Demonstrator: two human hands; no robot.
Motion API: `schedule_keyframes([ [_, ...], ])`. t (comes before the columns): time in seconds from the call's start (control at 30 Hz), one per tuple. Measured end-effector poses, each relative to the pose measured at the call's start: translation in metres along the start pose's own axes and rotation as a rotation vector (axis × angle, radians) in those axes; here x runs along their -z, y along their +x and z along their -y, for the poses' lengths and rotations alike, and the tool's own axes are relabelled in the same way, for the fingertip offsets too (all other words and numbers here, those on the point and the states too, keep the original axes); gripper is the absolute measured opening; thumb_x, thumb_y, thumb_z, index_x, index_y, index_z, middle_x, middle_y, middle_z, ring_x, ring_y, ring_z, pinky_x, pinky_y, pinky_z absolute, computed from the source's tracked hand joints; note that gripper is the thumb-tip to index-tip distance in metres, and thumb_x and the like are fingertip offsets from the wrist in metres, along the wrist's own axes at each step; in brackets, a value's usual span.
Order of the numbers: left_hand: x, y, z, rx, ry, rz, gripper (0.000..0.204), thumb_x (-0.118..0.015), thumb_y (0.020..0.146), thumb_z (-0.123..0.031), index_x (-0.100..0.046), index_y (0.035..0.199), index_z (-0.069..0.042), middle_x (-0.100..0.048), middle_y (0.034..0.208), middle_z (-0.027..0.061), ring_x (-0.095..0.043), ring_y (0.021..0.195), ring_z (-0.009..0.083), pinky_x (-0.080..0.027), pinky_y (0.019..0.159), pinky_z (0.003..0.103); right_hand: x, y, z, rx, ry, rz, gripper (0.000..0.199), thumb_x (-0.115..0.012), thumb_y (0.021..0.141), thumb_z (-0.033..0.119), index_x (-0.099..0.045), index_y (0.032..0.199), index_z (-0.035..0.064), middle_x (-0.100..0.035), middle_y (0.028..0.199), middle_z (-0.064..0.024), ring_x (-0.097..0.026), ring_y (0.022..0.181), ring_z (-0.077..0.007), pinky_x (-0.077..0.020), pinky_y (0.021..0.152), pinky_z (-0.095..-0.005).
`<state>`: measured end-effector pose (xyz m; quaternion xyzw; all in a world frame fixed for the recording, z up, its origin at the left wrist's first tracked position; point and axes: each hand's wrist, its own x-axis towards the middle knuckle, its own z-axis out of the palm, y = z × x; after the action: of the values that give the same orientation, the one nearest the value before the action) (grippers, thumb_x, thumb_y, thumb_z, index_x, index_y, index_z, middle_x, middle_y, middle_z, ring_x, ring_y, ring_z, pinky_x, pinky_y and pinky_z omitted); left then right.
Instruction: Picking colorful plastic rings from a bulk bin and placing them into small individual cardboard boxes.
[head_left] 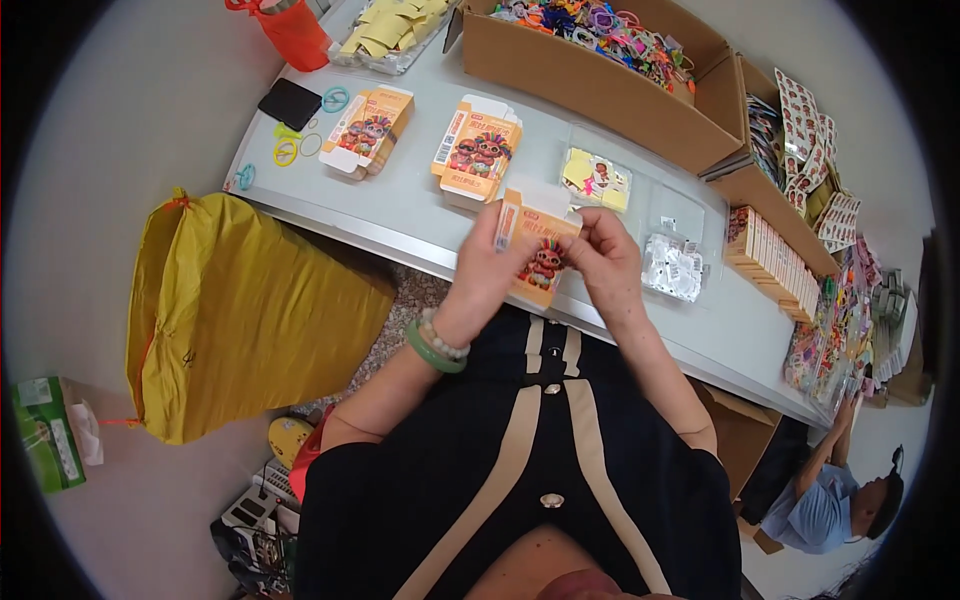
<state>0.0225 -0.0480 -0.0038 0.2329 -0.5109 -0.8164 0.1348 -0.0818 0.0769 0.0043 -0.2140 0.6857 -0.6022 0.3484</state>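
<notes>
Centre frame: left hand [492,262] and right hand [603,258] both grip one small orange carton [537,250], top flap open. Two stacks of flat cartons [476,150] wait on the tabletop [400,215]; finished boxes [775,262] line the right.

Bare table strip [400,215] ahead of hands passable; 2 flat-box stacks [478,150] and clear trays [597,180] block beyond.

- Small orange carton [540,250] with a cartoon figure, gripped between both hands (flap open at top).
- 2 stacks of flat orange cartons [368,128] [478,148] on the grey table.
- Upright row of packed cartons [775,262] at right.
</notes>
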Motion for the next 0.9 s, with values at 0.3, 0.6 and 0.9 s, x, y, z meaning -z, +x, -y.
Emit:
schedule_keyframes([
  [0.3, -0.004, -0.009, 0.013, -0.185, 0.482, 0.068, 0.115, -0.084, 0.058, -0.026, -0.008, 0.140, 0.005, -0.037, 0.128, 0.0248, -0.038, 0.124, 0.0334, -0.037, 0.101, 0.038, -0.010, -0.026, 0.010, 0.350, -0.323, -0.074, 0.038, -0.058, 0.082, -0.003, -0.052, 0.119, 0.0022, -0.063, 0.096, -0.0093, -0.059, 0.072, -0.0133, -0.0488, 0.068, -0.0244],
  [0.6, -0.008, -0.011, 0.017, -0.489, 1.013, -0.186, 0.102, -0.078, 0.064, -0.015, -0.013, 0.139, 0.005, -0.041, 0.120, 0.0269, -0.044, 0.111, 0.0410, -0.038, 0.094, 0.044, -0.011, -0.016, 0.018, 0.237, -0.390, -0.002, 0.031, -0.063, 0.076, 0.003, -0.057, 0.106, 0.0016, -0.060, 0.102, -0.0105, -0.059, 0.088, -0.0212, -0.0478, 0.076, -0.0305],
  [0.9, 0.006, -0.002, 0.020, -0.772, 1.146, -0.180, 0.090, -0.074, 0.061, -0.013, -0.027, 0.134, 0.010, -0.043, 0.117, 0.0235, -0.046, 0.104, 0.0367, -0.036, 0.094, 0.046, -0.006, 0.004, 0.019, 0.071, -0.406, 0.145, 0.034, -0.069, 0.070, 0.004, -0.061, 0.103, 0.0067, -0.053, 0.111, -0.0071, -0.049, 0.105, -0.0189, -0.0403, 0.090, -0.0322],
])
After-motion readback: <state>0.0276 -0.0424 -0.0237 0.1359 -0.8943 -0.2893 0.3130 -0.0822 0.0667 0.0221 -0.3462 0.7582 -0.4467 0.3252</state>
